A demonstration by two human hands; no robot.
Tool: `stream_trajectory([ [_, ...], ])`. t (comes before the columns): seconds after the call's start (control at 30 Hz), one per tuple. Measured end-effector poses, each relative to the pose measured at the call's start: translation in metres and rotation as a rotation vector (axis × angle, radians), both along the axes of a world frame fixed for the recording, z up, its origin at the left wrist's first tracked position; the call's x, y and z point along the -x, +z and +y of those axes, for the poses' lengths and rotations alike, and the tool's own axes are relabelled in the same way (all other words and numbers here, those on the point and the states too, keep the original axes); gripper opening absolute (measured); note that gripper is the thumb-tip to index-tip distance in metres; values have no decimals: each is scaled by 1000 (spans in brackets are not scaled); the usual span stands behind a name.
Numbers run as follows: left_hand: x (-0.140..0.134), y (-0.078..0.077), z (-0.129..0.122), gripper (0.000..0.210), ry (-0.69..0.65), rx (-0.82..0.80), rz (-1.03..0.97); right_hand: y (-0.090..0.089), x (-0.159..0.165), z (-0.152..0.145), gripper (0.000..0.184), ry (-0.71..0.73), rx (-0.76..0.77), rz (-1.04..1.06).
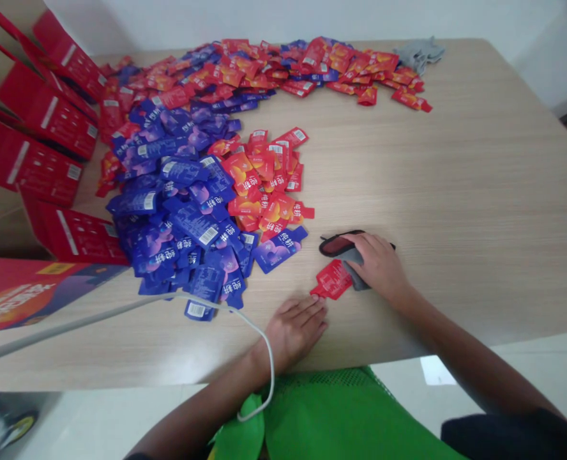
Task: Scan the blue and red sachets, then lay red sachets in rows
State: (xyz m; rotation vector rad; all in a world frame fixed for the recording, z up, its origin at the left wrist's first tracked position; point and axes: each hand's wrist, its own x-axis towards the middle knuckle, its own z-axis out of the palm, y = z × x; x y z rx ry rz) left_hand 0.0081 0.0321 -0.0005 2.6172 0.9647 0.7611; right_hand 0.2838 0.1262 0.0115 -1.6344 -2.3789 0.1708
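Note:
A red spouted pouch lies on the table between my hands, printed side up. My left hand rests flat on the tabletop, its fingertips at the pouch's narrow spout end. My right hand is closed on a folded grey cloth, which touches the pouch's wide end. Under and beside my right fingers lies a dark oval thing with a black rim; its kind I cannot make out. To the left, a blue pouch lies at the edge of the heaps.
Blue pouches and red-orange pouches form heaps on the left, with a mixed row along the back. Red boxes line the left edge. A grey cloth lies at the back. A white cable crosses in front.

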Motion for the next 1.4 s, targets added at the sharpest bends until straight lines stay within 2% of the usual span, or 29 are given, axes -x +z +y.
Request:
stream_trajectory([
  [0.1, 0, 5, 4, 19, 1, -16, -3, 4, -41, 15, 43, -183, -92, -11],
  [0.17, -2, 12, 10, 16, -1, -12, -11, 9, -63, 20, 44, -332, -201, 67],
  [0.27, -8, 24, 21, 17, 42, 33, 4, 12, -79, 22, 48, -477, -349, 197],
  [0.33, -16, 28, 25, 29, 127, 71, 86, 7, -79, 23, 49, -510, -380, 257],
  [0.47, -31, 22, 25, 70, 219, 163, 291, -13, -71, 24, 47, -525, -320, 343],
  [0.57, -39, 16, 25, 83, 240, 199, 326, -25, -67, 25, 47, -514, -293, 381],
  [0.67, -46, 16, 30, 92, 265, 219, 348, -27, -67, 25, 48, -511, -293, 423],
  [0.73, -49, 19, 35, 89, 247, 216, 389, -24, -68, 24, 48, -528, -277, 436],
  [0.8, -52, 25, 38, 76, 196, 185, 420, -21, -68, 23, 46, -563, -243, 435],
  [0.9, -52, 34, 41, 59, 122, 134, 400, -16, -67, 21, 46, -605, -174, 447],
  [0.97, -48, 36, 43, 52, 128, 144, 358, -13, -66, 20, 45, -623, -146, 467],
  [1.03, -41, 35, 45, 49, 196, 211, 264, -10, -65, 20, 44, -640, -125, 485],
  [1.1, -30, 33, 49, 50, 276, 357, 69, -9, -64, 20, 43, -645, -102, 498],
  [1.2, -5, 33, 58, 55, 359, 652, -378, -9, -65, 19, 43, -641, -71, 503],
  [1.27, 16, 40, 66, 59, 429, 797, -660, -10, -66, 18, 45, -651, -55, 511],
  [1.33, 39, 50, 75, 63, 549, 852, -865, -11, -66, 18, 45, -670, -46, 524],
  [1.4, 63, 61, 83, 62, 693, 817, -998, -11, -66, 18, 44, -682, -39, 532],
])
